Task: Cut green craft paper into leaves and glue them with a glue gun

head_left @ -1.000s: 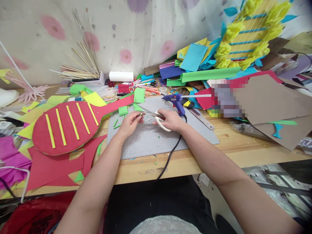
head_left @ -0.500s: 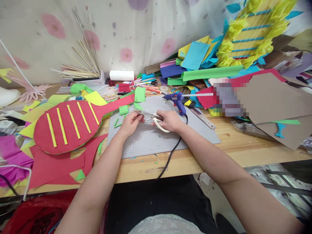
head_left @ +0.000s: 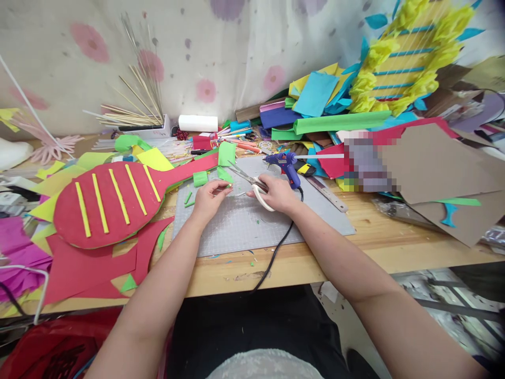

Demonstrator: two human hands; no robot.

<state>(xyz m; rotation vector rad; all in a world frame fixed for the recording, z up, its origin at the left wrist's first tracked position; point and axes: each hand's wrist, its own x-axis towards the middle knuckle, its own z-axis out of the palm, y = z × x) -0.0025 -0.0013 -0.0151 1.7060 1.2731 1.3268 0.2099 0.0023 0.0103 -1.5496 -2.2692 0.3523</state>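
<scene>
My right hand (head_left: pixel 276 193) grips a pair of scissors (head_left: pixel 262 199) by its white handles, with the blades parted and pointing to the upper left. Between the fingertips of my left hand (head_left: pixel 211 197) is a small green piece (head_left: pixel 229 185), pinched and mostly hidden. Both hands are above the grey cutting mat (head_left: pixel 236 231). Short green rolls (head_left: pixel 188 198) lie just left of my left hand, beside a curled green strip (head_left: pixel 200 179). To the left rests a red guitar-like cutout (head_left: pixel 114 205) with yellow strips across its body and green along its edge.
A purple glue gun (head_left: pixel 287 166) lies behind my right hand, its black cord (head_left: pixel 276 252) crossing the mat. A metal ruler (head_left: pixel 326 195) is right of it. Red scraps (head_left: pixel 90 268) lie front left; brown cardboard (head_left: pixel 442 163) and coloured sheets (head_left: pixel 315 92) crowd the right and back.
The scissors have drawn back from my left fingertips and their blades now point further up. The green piece in my left hand has come into sight.
</scene>
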